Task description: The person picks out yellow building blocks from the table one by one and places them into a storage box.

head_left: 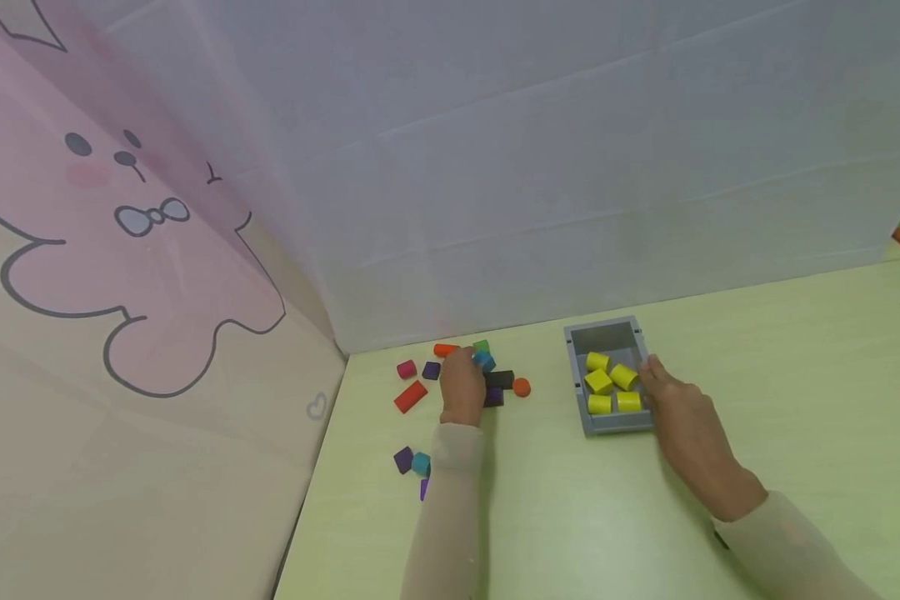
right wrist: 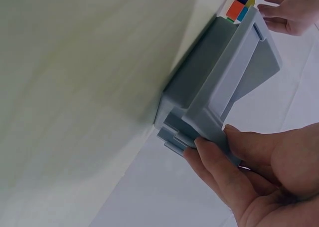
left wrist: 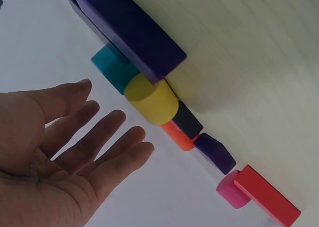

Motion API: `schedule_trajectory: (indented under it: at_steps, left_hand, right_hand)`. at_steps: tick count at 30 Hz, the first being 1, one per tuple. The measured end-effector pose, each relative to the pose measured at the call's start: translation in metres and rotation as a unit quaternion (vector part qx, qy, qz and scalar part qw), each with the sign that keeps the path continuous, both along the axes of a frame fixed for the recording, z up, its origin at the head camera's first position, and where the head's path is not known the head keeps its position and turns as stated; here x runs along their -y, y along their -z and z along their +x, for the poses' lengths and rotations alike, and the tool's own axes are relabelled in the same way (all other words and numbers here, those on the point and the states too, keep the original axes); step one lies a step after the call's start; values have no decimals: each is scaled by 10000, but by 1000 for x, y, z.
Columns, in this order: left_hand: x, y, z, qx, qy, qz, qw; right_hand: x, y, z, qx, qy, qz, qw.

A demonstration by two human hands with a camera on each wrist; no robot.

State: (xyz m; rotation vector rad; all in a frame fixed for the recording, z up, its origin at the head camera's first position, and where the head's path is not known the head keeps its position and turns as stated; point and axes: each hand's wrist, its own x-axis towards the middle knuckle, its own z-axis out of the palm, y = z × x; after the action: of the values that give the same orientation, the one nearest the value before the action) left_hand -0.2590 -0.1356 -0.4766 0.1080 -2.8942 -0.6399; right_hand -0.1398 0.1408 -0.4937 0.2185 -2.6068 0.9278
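Observation:
My left hand (head_left: 462, 387) is over the cluster of coloured blocks on the left of the table. In the left wrist view its fingers are spread and loosely bent, beside a yellow cylinder (left wrist: 155, 101) and apart from it. Next to that cylinder are a long dark purple block (left wrist: 130, 35) and a teal block (left wrist: 110, 66). My right hand (head_left: 693, 433) holds the right side wall of a grey bin (head_left: 576, 375), pinching its edge between thumb and fingers (right wrist: 219, 169). Several yellow blocks (head_left: 598, 382) lie inside the bin.
Left of my left hand lie a red block (head_left: 411, 397), a pink cylinder (head_left: 407, 369) and a purple block (head_left: 431, 371). Closer in are another purple block (head_left: 403, 459) and a teal one (head_left: 421, 463). A white sheet (head_left: 570, 167) hangs behind the table.

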Motion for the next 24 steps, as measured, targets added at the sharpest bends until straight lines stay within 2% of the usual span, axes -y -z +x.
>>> schedule_trajectory:
  at_steps: [6,13,20,24]
  left_hand:
    - [6,2,-3,443,-213,118,9987]
    - [11,0,-1,436,-102,7,9990]
    - [12,2,-4,350,-84,-31,9993]
    - [12,2,-5,414,-137,12,9990]
  right_hand:
    - [0,0,0,74,-17,-2,10000]
    - [0,0,1,103,2,-17,9999]
    - [0,-1,1,-17,-22,-58,10000]
    - [0,-2,1,-70,-21,-60,10000]
